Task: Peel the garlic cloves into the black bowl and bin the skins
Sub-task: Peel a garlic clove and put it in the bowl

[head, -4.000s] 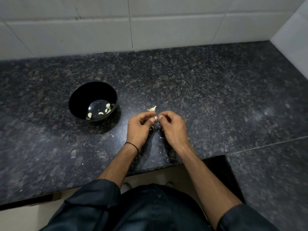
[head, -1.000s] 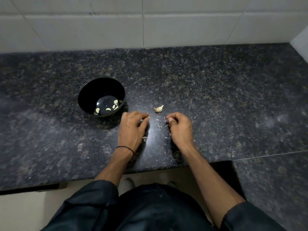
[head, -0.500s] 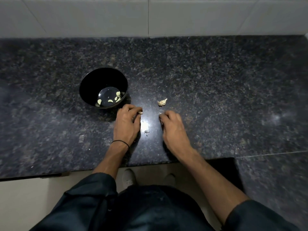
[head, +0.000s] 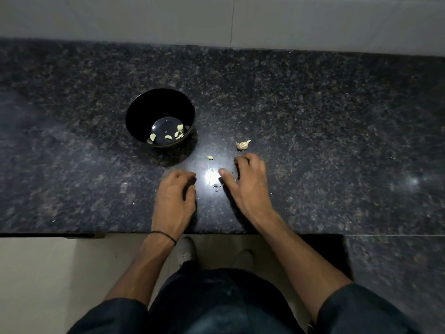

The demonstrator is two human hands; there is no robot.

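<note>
The black bowl (head: 134,112) stands on the dark granite counter (head: 313,121), with several peeled cloves (head: 168,136) in its bottom. One peeled clove (head: 210,157) lies loose on the counter to the bowl's right. Further right lies an unpeeled garlic piece (head: 243,145). My left hand (head: 174,196) rests on the counter below the bowl, fingers curled under, and I see nothing in it. My right hand (head: 248,182) sits just below the unpeeled piece, its bent fingertips on the counter and its thumb stretched out. Small skin scraps (head: 216,186) lie by that thumb.
A tiled wall (head: 216,20) runs along the back of the counter. The counter's front edge (head: 72,233) is close to my wrists, and a lower counter section (head: 397,261) extends at the right. Pale floor and my shoes show below.
The clove my left hand held now lies loose on the counter. Both hands have drawn back towards the front edge, and the right hand has spread its fingers over the skins.
</note>
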